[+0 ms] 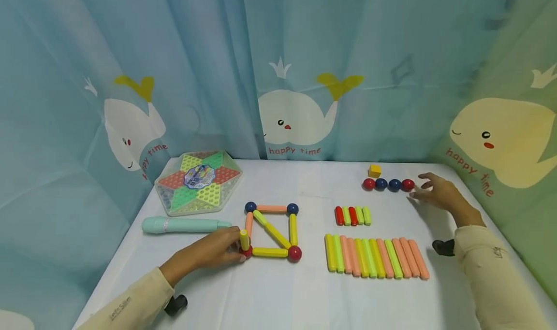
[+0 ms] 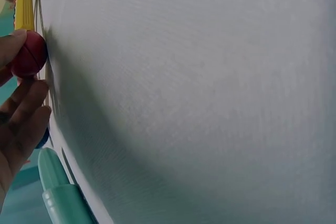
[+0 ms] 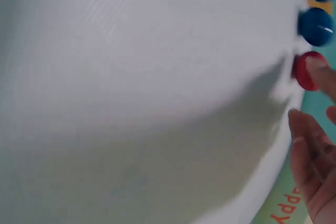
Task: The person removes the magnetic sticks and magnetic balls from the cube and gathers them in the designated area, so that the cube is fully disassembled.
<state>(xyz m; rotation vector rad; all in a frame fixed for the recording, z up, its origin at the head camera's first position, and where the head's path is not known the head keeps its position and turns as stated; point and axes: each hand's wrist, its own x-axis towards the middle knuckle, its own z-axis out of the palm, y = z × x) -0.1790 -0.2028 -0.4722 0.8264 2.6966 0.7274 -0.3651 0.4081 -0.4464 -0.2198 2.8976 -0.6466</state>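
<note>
Two hands are at work over a white table [image 1: 313, 301]: the left hand [image 1: 217, 248] grips a red ball [image 2: 30, 55] at the near left corner of a square stick frame [image 1: 273, 231] with a diagonal, a yellow stick [image 1: 244, 240] standing up at that corner; the right hand [image 1: 443, 194], fingers parted, is by the end red ball [image 1: 408, 185] of a row of four, contact unclear. Short sticks [image 1: 353, 216] and longer sticks [image 1: 376, 257] lie between, a yellow cube [image 1: 374, 171] behind the balls, a teal pen-shaped object [image 1: 184, 225] and hexagonal game board [image 1: 199, 181] to the left
</note>
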